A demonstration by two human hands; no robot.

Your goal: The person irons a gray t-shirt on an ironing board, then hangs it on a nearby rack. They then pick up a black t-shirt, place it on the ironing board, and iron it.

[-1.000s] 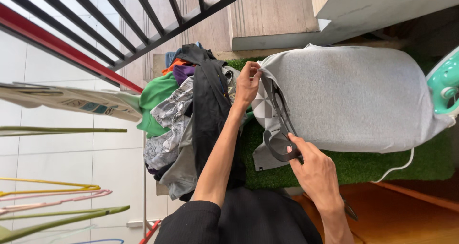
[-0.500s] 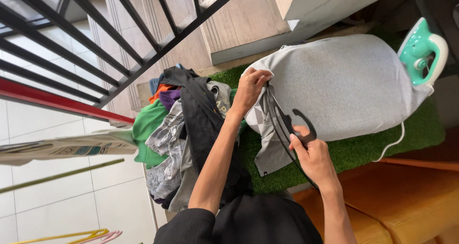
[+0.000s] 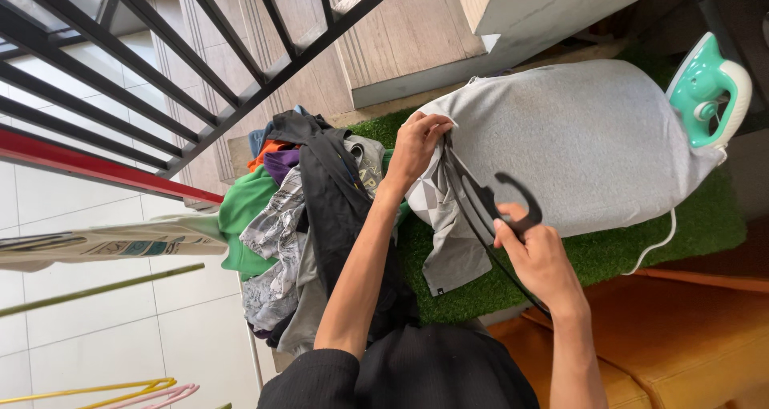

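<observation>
Head view: left hand (image 3: pixel 418 146) pinches grey shirt (image 3: pixel 585 149) collar on the board; right hand (image 3: pixel 538 258) grips black hanger (image 3: pixel 489 205), partly slipped in; hanging not yet done

Teal iron (image 3: pixel 709 88), clothes pile (image 3: pixel 308 217), black railing (image 3: pixel 200 48).

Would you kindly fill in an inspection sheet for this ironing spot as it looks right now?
Surface: green turf mat under everything.
Job's things: grey garment spread flat; black hanger at its collar end.
Clutter: pile of mixed clothes beside the grey garment.
Grippers: left hand pinches the collar; right hand grips the hanger hook.
Cables: white cord trails from the teal iron.
Surroundings: black stair railing, tiled floor, coloured hangers.
</observation>
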